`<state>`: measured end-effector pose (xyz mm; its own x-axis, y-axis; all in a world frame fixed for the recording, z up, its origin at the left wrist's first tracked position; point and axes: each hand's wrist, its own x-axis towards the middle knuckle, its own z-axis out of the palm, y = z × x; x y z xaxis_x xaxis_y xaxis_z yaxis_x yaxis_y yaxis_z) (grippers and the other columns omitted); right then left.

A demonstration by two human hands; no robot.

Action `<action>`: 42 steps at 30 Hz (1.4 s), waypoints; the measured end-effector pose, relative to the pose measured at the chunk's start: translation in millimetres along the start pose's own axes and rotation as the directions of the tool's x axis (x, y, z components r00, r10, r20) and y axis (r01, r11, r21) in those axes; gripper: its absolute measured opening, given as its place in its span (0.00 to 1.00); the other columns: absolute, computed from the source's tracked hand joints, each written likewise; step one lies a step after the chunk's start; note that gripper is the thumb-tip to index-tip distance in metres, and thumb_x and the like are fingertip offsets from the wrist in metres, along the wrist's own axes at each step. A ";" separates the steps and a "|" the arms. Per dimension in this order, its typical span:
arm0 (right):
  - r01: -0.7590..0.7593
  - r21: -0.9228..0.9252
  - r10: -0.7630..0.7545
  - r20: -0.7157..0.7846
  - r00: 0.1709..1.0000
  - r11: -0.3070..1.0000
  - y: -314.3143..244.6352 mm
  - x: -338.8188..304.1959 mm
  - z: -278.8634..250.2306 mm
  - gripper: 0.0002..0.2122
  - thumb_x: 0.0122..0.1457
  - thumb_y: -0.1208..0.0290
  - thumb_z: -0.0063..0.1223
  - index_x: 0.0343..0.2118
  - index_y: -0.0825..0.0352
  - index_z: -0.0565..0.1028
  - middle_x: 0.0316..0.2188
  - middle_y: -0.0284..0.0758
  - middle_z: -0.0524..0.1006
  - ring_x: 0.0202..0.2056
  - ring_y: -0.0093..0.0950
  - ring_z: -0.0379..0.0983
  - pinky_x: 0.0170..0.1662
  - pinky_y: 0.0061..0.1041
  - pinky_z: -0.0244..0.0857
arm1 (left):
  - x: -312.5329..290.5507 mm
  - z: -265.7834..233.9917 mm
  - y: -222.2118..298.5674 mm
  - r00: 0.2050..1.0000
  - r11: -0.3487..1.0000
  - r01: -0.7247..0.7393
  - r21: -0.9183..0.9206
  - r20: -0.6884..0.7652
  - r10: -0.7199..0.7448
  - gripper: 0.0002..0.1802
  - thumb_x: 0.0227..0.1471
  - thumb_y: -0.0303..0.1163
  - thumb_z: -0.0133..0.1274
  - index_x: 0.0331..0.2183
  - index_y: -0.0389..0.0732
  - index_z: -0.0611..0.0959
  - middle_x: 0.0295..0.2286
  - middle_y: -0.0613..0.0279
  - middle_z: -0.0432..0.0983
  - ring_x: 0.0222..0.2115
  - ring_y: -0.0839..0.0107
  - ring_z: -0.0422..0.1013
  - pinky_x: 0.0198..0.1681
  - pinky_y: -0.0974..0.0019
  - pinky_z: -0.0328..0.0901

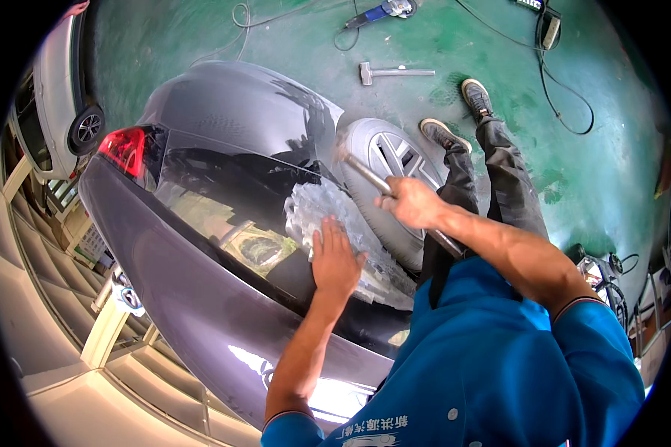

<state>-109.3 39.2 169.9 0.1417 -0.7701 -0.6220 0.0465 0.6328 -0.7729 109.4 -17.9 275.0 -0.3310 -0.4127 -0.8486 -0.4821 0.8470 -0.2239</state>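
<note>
The work in hand appears to be shaping or checking the rough pale patch (313, 205) on the dark side panel (220, 167) of a grey car; the patch lies near the middle of the scene, just left of the wheel (404, 155), with the red tail light (130, 153) farther left. The left hand (337, 261) is open, palm down, its fingers spread a little over the patch's near left part; it grips nothing and seems to feel or steady the surface. The right hand (411, 203) is closed around a metal bar (366, 174), held slantwise above the wheel; the bar's far end is blurred in front of the tyre, so I cannot tell whether it carries a head or touches anything.

As I judge it, the next move calls for a clear reading of the surface under the palm; if the bar is to be used there, it also calls for a firm grip, a settled aim and the left fingers kept out of its path. A hammer (386, 73) lies on the green floor (298, 45) beyond the wheel; a blue power tool (375, 15) lies farther off.
</note>
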 end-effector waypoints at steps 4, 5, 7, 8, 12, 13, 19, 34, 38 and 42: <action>0.054 -0.047 -0.053 0.023 0.998 0.997 -2.0 9.0 41.5 0.22 0.60 0.54 0.53 0.37 0.75 0.75 0.34 0.58 0.78 0.40 0.55 0.75 0.44 0.47 0.68 | -32.1 0.6 15.5 0.998 0.984 0.003 -0.180 -0.068 -0.016 0.46 0.53 0.52 0.57 0.60 0.27 0.65 0.64 0.43 0.53 0.68 0.52 0.44 0.69 0.48 0.40; 0.038 -0.047 -0.037 0.030 0.999 0.998 -4.0 11.3 47.4 0.22 0.60 0.55 0.53 0.37 0.76 0.75 0.34 0.58 0.78 0.41 0.55 0.75 0.44 0.47 0.68 | -37.2 1.3 18.4 0.997 0.979 0.009 -0.204 -0.073 -0.024 0.45 0.53 0.52 0.57 0.60 0.27 0.65 0.64 0.42 0.54 0.68 0.52 0.44 0.69 0.48 0.40; 0.006 -0.050 -0.004 0.040 0.999 0.999 -6.9 15.8 54.8 0.22 0.60 0.55 0.52 0.38 0.77 0.75 0.35 0.59 0.78 0.41 0.55 0.75 0.44 0.47 0.68 | -39.2 -1.5 21.5 0.997 0.976 0.019 -0.219 -0.074 -0.037 0.45 0.52 0.52 0.58 0.59 0.27 0.66 0.64 0.42 0.54 0.68 0.52 0.45 0.69 0.48 0.41; 0.006 -0.071 0.000 0.085 0.996 0.997 -6.7 15.3 56.7 0.22 0.60 0.56 0.51 0.38 0.77 0.75 0.33 0.59 0.78 0.40 0.55 0.75 0.44 0.47 0.68 | -39.8 -1.5 22.8 0.996 0.974 0.022 -0.226 -0.078 -0.041 0.45 0.52 0.51 0.58 0.59 0.26 0.66 0.64 0.41 0.54 0.67 0.52 0.45 0.69 0.48 0.41; -0.005 -0.062 0.007 0.031 0.999 0.998 -12.7 15.6 51.5 0.21 0.60 0.56 0.51 0.38 0.77 0.75 0.34 0.57 0.78 0.40 0.55 0.76 0.44 0.46 0.68 | -42.7 3.8 28.9 0.991 0.964 0.040 -0.263 -0.110 -0.071 0.44 0.53 0.50 0.58 0.59 0.26 0.66 0.64 0.41 0.54 0.67 0.52 0.46 0.68 0.47 0.41; -0.007 -0.062 0.010 0.051 0.999 0.998 -13.5 17.4 55.3 0.21 0.60 0.57 0.51 0.39 0.77 0.75 0.35 0.57 0.78 0.40 0.55 0.76 0.44 0.46 0.68 | -43.6 3.5 28.8 0.991 0.961 0.039 -0.275 -0.113 -0.072 0.44 0.53 0.50 0.58 0.59 0.26 0.66 0.64 0.41 0.54 0.67 0.52 0.46 0.68 0.47 0.41; 0.014 -0.109 -0.003 0.095 0.995 0.994 -19.2 17.2 59.7 0.22 0.61 0.57 0.51 0.41 0.77 0.74 0.36 0.58 0.78 0.42 0.54 0.75 0.46 0.46 0.68 | -49.3 8.4 33.3 0.988 0.958 0.048 -0.282 -0.125 -0.086 0.45 0.53 0.50 0.58 0.60 0.27 0.65 0.63 0.41 0.54 0.67 0.52 0.46 0.69 0.49 0.41; 0.023 -0.175 -0.007 0.093 0.996 0.984 -31.2 -4.1 56.9 0.21 0.61 0.55 0.51 0.41 0.73 0.74 0.37 0.55 0.78 0.42 0.53 0.75 0.45 0.47 0.67 | -48.9 8.3 37.6 0.978 0.958 0.036 -0.285 -0.187 -0.093 0.44 0.52 0.51 0.58 0.58 0.26 0.67 0.62 0.40 0.58 0.66 0.51 0.49 0.68 0.48 0.42; 0.052 -0.217 -0.036 0.079 0.996 0.975 -19.8 -4.2 62.9 0.21 0.61 0.55 0.51 0.41 0.72 0.74 0.36 0.54 0.79 0.42 0.53 0.75 0.45 0.48 0.67 | -50.0 11.3 38.7 0.978 0.959 0.035 -0.283 -0.188 -0.092 0.45 0.52 0.51 0.59 0.59 0.26 0.66 0.62 0.39 0.58 0.66 0.50 0.49 0.68 0.48 0.42; 0.041 -0.215 -0.030 0.055 0.998 0.976 -24.7 -5.5 65.7 0.20 0.61 0.56 0.50 0.41 0.73 0.74 0.35 0.54 0.79 0.42 0.53 0.75 0.44 0.48 0.67 | -47.3 15.0 38.4 0.975 0.964 0.039 -0.262 -0.200 -0.094 0.45 0.51 0.51 0.59 0.59 0.27 0.67 0.62 0.40 0.58 0.66 0.51 0.50 0.68 0.48 0.41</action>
<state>-46.3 33.1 200.7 0.1944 -0.7833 -0.5905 -0.1611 0.5683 -0.8069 118.7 39.2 299.4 -0.4395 -0.5492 -0.7108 -0.6904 0.7128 -0.1238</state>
